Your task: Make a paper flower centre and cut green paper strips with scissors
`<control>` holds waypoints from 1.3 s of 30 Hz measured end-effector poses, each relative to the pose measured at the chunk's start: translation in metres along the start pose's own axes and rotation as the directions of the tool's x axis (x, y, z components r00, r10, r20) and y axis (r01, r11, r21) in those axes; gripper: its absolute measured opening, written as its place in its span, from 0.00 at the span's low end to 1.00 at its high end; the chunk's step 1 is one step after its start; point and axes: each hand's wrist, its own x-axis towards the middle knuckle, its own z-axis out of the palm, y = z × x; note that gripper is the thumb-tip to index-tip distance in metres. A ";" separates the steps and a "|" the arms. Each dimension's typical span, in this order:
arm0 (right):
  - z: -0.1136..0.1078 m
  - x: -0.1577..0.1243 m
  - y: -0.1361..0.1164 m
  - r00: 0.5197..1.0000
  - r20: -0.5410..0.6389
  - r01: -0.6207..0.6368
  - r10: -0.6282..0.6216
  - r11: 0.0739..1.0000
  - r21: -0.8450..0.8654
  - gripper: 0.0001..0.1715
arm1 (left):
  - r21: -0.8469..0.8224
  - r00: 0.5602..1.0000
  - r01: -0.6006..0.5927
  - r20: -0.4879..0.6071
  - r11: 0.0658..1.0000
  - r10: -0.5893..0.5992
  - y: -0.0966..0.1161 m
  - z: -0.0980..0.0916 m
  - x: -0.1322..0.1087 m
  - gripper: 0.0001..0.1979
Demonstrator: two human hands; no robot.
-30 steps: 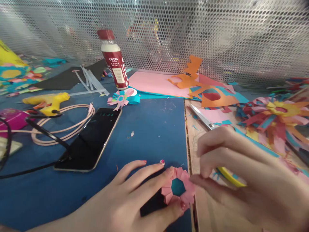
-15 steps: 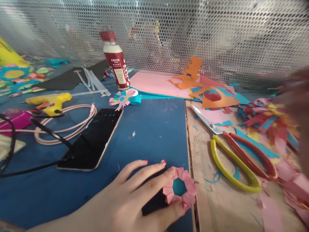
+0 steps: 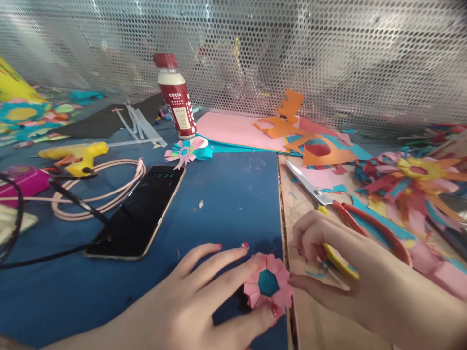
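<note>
A small pink paper flower (image 3: 284,284) with folded petals lies on the blue mat, and blue shows through its middle. My left hand (image 3: 204,296) steadies it, index finger on its upper left and thumb on its lower edge, the other fingers spread. From the right comes my right hand (image 3: 350,267), fingers curled and thumb apart, the thumb tip close to the flower's right rim. Whether that thumb touches it I cannot tell. Nothing shows between the right fingers. Behind this hand lie scissors (image 3: 392,238) with one red and one yellow handle, partly hidden by it.
A black phone (image 3: 140,214), a yellow glue gun (image 3: 80,155) and looped cable lie left. Toward the back stand a Costa bottle (image 3: 178,104) and a small paper flower (image 3: 184,151). Orange paper cutouts (image 3: 317,148) and a multicoloured paper flower (image 3: 416,170) lie right, before a perforated metal screen (image 3: 233,58).
My right hand, a blur at the right edge before, has come down and left beside the pink flower. It now covers part of the scissors. My left hand stays on the flower.
</note>
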 end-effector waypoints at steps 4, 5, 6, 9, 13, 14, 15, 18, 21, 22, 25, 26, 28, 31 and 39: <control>0.005 -0.005 0.007 0.996 -0.075 -0.048 0.046 0.999 -0.026 0.16 | -0.007 1.000 -0.008 -0.007 1.000 0.008 -0.001 0.001 -0.002 0.17; 0.005 -0.006 0.007 0.995 -0.079 -0.056 0.054 0.998 -0.030 0.18 | -0.006 1.000 -0.013 -0.004 1.000 0.013 -0.002 0.001 -0.001 0.17; 0.005 -0.007 0.006 0.995 -0.072 -0.066 0.064 0.997 -0.028 0.18 | -0.005 1.000 -0.017 -0.001 1.000 0.017 -0.002 0.000 0.000 0.17; 0.001 -0.008 0.000 0.995 -0.032 -0.093 0.093 0.996 0.000 0.14 | -0.011 1.000 -0.016 0.007 1.000 0.016 -0.002 -0.003 0.001 0.17; -0.003 -0.007 -0.006 0.993 -0.012 -0.115 0.115 0.993 0.000 0.09 | -0.023 1.000 -0.013 0.011 1.000 0.013 -0.002 -0.004 0.001 0.17; -0.003 -0.006 -0.006 0.993 -0.020 -0.113 0.113 0.994 0.001 0.08 | -0.023 1.000 -0.013 0.011 1.000 0.014 -0.002 -0.004 0.001 0.17; -0.003 -0.006 -0.006 0.993 -0.028 -0.110 0.110 0.994 0.003 0.08 | -0.021 1.000 -0.016 0.010 1.000 0.016 -0.002 -0.004 0.001 0.17; 0.000 -0.005 -0.002 0.994 -0.054 -0.098 0.098 0.995 0.000 0.08 | -0.020 1.000 -0.019 0.001 1.000 0.019 -0.002 -0.002 0.000 0.17; 0.000 -0.006 0.003 0.995 -0.061 -0.085 0.084 0.996 -0.006 0.08 | -0.021 1.000 -0.016 -0.003 1.000 0.016 -0.002 -0.001 0.000 0.17; 0.000 -0.007 0.004 0.995 -0.057 -0.080 0.079 0.997 -0.011 0.08 | -0.023 1.000 -0.013 -0.001 1.000 0.013 -0.003 -0.001 -0.001 0.17; -0.003 -0.009 0.003 0.996 -0.024 -0.086 0.085 0.996 -0.038 0.06 | -0.025 1.000 -0.009 0.007 1.000 0.010 -0.003 0.000 -0.001 0.17; -0.004 -0.010 0.003 0.996 -0.019 -0.092 0.091 0.995 -0.048 0.06 | -0.023 1.000 -0.010 0.007 1.000 0.010 -0.003 0.000 -0.001 0.17; -0.007 -0.010 0.001 0.995 -0.009 -0.100 0.100 0.993 -0.059 0.05 | -0.017 1.000 -0.013 0.008 1.000 0.013 -0.002 0.000 -0.001 0.18; -0.010 -0.010 -0.001 0.994 0.017 -0.103 0.105 0.993 -0.065 0.06 | -0.012 1.000 -0.012 0.006 1.000 0.012 -0.002 -0.001 -0.001 0.18; -0.014 -0.007 -0.005 0.990 0.008 -0.139 0.139 0.989 0.053 0.05 | -0.014 1.000 -0.010 0.001 1.000 0.010 -0.002 0.000 -0.001 0.18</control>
